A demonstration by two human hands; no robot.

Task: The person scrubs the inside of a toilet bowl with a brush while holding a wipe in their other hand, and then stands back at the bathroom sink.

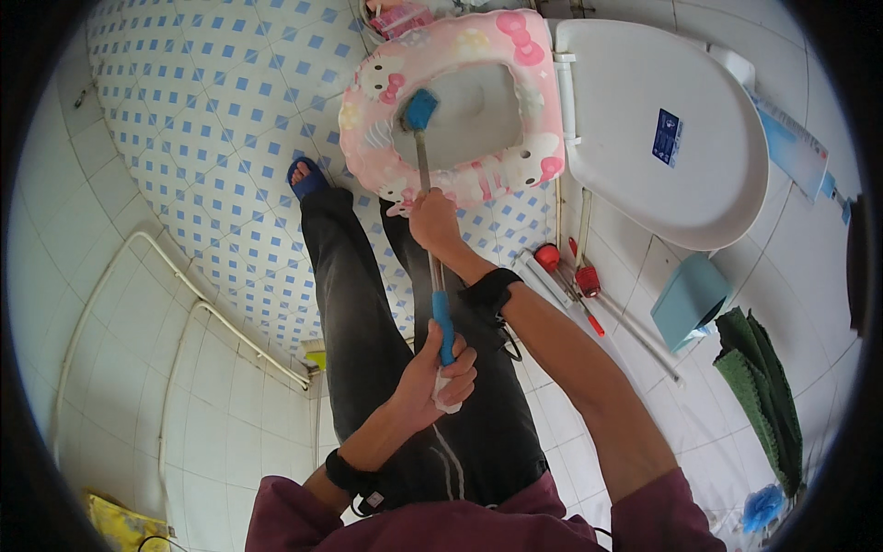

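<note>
A long-handled toilet brush runs from my body toward the toilet, with a blue head and a metal-looking shaft. My left hand is closed round its blue handle; a white, crumpled piece shows under those fingers. Farther up, my right hand grips the shaft. The blue brush head is over the left inner side of the toilet bowl. Round the opening lies a padded pink seat cover with cartoon cats and bows. The raised white lid stands to the right.
My slippered foot is on the blue-and-white tiled floor. Right of the toilet are a red brush, a teal bin and a hanging green cloth. White pipes run along the left wall.
</note>
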